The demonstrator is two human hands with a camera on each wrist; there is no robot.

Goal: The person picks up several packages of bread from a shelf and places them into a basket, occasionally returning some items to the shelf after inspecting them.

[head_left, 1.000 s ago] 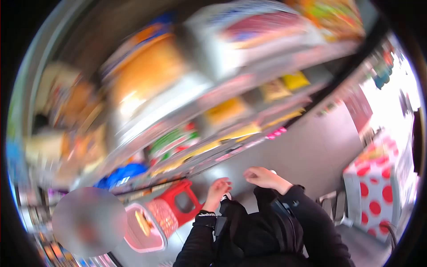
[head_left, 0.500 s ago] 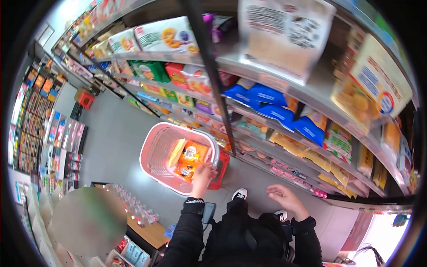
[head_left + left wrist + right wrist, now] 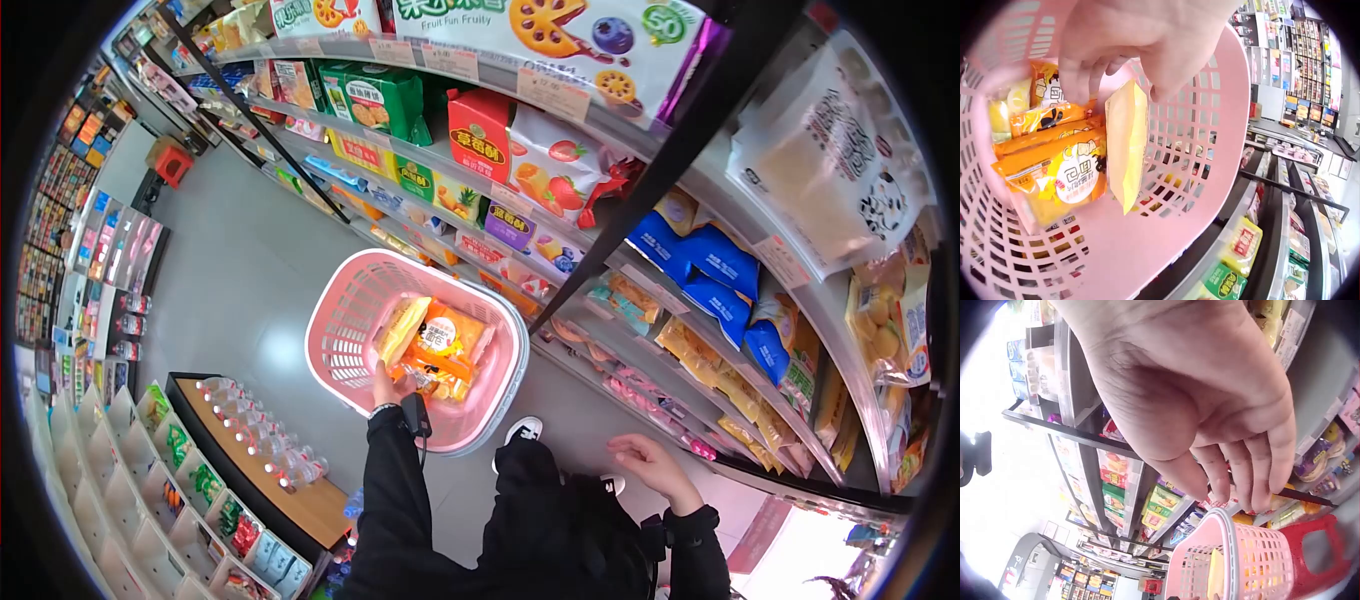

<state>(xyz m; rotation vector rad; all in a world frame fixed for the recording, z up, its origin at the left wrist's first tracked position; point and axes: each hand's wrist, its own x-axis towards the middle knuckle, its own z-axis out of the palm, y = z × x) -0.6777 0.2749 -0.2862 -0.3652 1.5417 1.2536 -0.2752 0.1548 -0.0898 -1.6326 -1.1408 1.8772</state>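
Note:
A pink plastic basket (image 3: 340,300) stands left of my feet, with several orange bread packets (image 3: 1063,181) in its bottom. My left hand (image 3: 1141,37) reaches down inside it, fingers bent downward. Its thumb and fingers straddle the top of a pale yellow packet (image 3: 1125,150) standing on edge beside the orange ones; a gap shows between the fingertips and the packet. My right hand (image 3: 648,465) hangs in front of my body, fingers loosely bent and holding nothing. In the right wrist view the basket appears beyond its fingertips, above a red stool (image 3: 1310,587).
Tall shelves of packaged snacks run along the right, with a black upright post (image 3: 660,170) close to the basket. On the left are a wooden ledge with several water bottles (image 3: 262,440) and a white compartment rack (image 3: 110,470). Grey floor (image 3: 230,270) stretches beyond the basket.
The head view has swung from the shelf to the basket. My left hand has moved from over the orange packets to the yellow packet. My right hand stays in front, holding nothing.

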